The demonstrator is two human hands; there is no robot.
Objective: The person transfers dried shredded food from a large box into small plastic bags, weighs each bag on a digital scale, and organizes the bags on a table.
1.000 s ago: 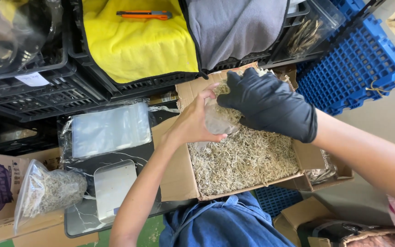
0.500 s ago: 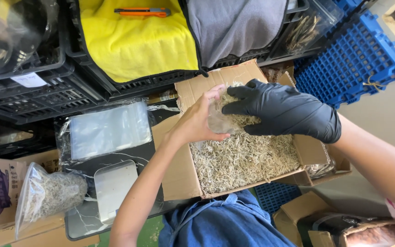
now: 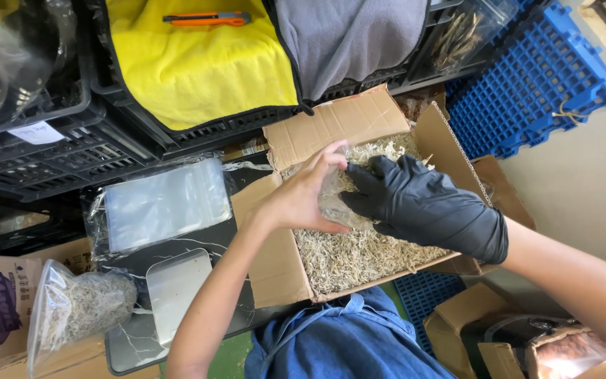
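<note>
A filled clear bag [image 3: 71, 309] of pale dried shreds lies at far left on a cardboard carton, beside a small scale [image 3: 177, 288] and a stack of empty plastic bags [image 3: 163, 203] on a dark tabletop [image 3: 240, 182]. At centre, the bare left hand [image 3: 299, 200] pinches the mouth of a thin clear bag [image 3: 334, 200], holding it over an open cardboard box [image 3: 275, 260] of the same dried material [image 3: 359, 253]. The black-gloved right hand [image 3: 422, 207] is cupped with its fingers pushed into the bag; whether it grips any shreds cannot be told. The film looks flimsy: a pinch that slackens could let the bag fold and spill shreds, probably back into the box. The box's front edge overhangs the person's lap, so a downward press may tip it. Raised flaps hem the hands behind and to the right, black crates [image 3: 57, 154] crowd behind, a blue crate [image 3: 534, 91] stands at right; open room lies mainly above the box.
</note>
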